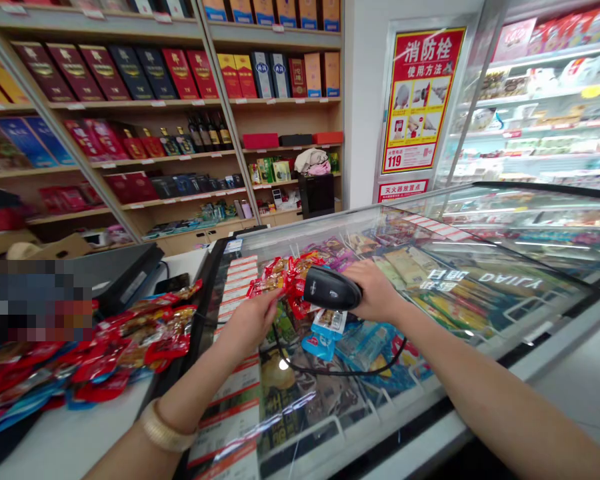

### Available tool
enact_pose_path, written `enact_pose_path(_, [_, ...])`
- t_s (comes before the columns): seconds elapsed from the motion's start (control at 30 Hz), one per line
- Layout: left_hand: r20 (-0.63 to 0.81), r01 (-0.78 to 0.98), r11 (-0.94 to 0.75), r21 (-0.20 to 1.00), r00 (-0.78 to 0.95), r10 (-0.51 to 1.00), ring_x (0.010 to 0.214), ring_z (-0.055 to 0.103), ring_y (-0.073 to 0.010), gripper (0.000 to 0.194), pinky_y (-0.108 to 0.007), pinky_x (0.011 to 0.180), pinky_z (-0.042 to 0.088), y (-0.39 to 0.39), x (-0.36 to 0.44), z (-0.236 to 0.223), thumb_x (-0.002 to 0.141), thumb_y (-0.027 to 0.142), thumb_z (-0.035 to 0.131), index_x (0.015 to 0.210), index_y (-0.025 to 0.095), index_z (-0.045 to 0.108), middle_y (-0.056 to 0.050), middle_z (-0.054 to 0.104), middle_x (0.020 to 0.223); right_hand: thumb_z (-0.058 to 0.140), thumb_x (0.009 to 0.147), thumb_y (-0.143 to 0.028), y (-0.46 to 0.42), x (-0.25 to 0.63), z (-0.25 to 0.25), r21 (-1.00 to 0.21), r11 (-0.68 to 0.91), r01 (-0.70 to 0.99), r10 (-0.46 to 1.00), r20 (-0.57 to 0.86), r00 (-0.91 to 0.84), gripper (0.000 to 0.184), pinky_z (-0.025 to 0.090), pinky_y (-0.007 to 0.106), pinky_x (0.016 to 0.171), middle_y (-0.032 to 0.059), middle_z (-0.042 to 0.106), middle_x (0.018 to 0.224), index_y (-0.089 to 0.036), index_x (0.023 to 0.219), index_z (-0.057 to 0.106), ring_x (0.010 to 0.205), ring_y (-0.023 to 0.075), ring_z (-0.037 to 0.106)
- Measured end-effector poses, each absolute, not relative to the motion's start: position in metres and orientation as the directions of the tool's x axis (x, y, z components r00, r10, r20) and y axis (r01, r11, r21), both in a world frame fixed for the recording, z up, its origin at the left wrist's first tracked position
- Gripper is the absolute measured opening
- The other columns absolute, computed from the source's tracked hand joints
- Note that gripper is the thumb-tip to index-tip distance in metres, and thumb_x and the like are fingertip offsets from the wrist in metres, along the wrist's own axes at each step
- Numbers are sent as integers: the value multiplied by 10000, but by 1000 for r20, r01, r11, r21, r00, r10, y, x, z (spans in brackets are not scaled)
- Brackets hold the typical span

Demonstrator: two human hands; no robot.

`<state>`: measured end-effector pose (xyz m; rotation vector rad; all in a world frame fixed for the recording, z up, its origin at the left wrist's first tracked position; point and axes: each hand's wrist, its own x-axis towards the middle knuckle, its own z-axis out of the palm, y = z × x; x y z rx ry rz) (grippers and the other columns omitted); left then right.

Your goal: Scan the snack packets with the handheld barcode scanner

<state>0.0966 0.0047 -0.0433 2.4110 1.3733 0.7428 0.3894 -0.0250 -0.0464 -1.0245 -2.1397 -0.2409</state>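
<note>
1. Left hand (pixel 254 319) has thumb and fingertips drawn narrow at the lower edge of the red snack packets (pixel 274 272); the right hand (pixel 377 292) is wrapped around a black handheld scanner (pixel 333 288).
2. The glass-topped freezer (pixel 325 437) beneath both hands holds many bagged goods: purple packs toward the back, yellow and green ones at right, blue ones (pixel 365 343) near the middle. White wire racks (pixel 315 427) show among them.
3. The scanner lies between the hands, its head toward the left hand and just beside the red packets. Blue-and-white packets (pixel 324 333) show right below it, and a black cable (pixel 330 371) loops under them.
4. On the white desk (pixel 125 427) to the left, a loose pile of red and blue packets (pixel 130 343) spreads in front of a dark device (pixel 125 270), with a phone (pixel 173 284) beside it.
5. The right hand's fingers are mostly hidden behind the scanner, so their exact grip cannot be told. A pixelated patch covers part of the left edge, the pile is cut off there, and glare blurs the goods under the glass.
</note>
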Motion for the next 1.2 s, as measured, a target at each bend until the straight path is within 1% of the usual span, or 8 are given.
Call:
enact_pose_path(0.07, [268,604,-328,727,189,944,778,728,-243,223,-348,797,572,5,94,-38,889,316,547,870,193,732,-77,751,771,644,804,-395,-25,389,-45,-139,662,736,596,694,-404,201,320,341,706,60,675,750,-197,837,645,738,216,556])
enact_pose_path(0.17, [52,92,-47,995,-51,997,800,733,-232,190,-358,764,597,4,98,-29,897,279,561,881,156,705,-92,758,852,631,809,-392,-28,388,-43,-139,672,728,579,711,-399,191,305,335,686,49,646,708,-201,809,633,704,207,534])
enact_pose_path(0.27, [-116,-344,85,935,-70,991,889,732,-196,185,-369,856,602,0,105,-19,911,165,507,912,138,691,-92,760,947,622,803,-387,-31,386,-41,-146,681,717,570,721,-394,184,304,334,691,43,631,695,-202,804,628,698,205,526])
enact_pose_path(0.37, [-172,-531,139,836,-13,985,966,722,-187,237,-398,944,584,-6,110,-11,933,144,455,955,149,691,-84,755,979,616,801,-375,-34,384,-39,-141,685,715,573,710,-409,178,306,337,705,45,634,708,-199,824,635,709,206,527])
enact_pose_path(0.6, [-119,-571,133,810,62,991,1125,672,-209,215,-457,1083,499,-16,118,-12,938,226,497,998,180,698,-70,748,1087,615,782,-391,-36,381,-38,-144,690,709,578,699,-421,214,320,344,716,59,655,732,-198,865,655,722,217,537])
enact_pose_path(1.0, [-85,-513,124,849,99,991,1172,647,-229,192,-487,1100,473,-12,116,-21,906,261,526,955,194,699,-74,731,1158,604,787,-391,-37,381,-36,-142,685,714,581,697,-420,196,310,336,697,56,638,710,-199,818,632,708,215,530])
enact_pose_path(1.1, [10,-438,21,898,69,998,1189,638,-248,215,-499,1106,459,-7,111,-26,884,300,556,996,189,701,-81,726,1174,600,792,-382,-35,382,-37,-129,690,713,565,711,-418,193,303,336,691,53,635,709,-196,831,636,701,211,528])
enact_pose_path(1.2, [233,-215,-238,947,-48,971,1224,613,-274,318,-509,1121,434,0,94,-27,872,392,576,1082,183,691,-97,707,1223,603,801,-398,-33,384,-39,-138,682,719,568,720,-400,204,297,336,687,51,638,708,-199,831,637,701,211,533])
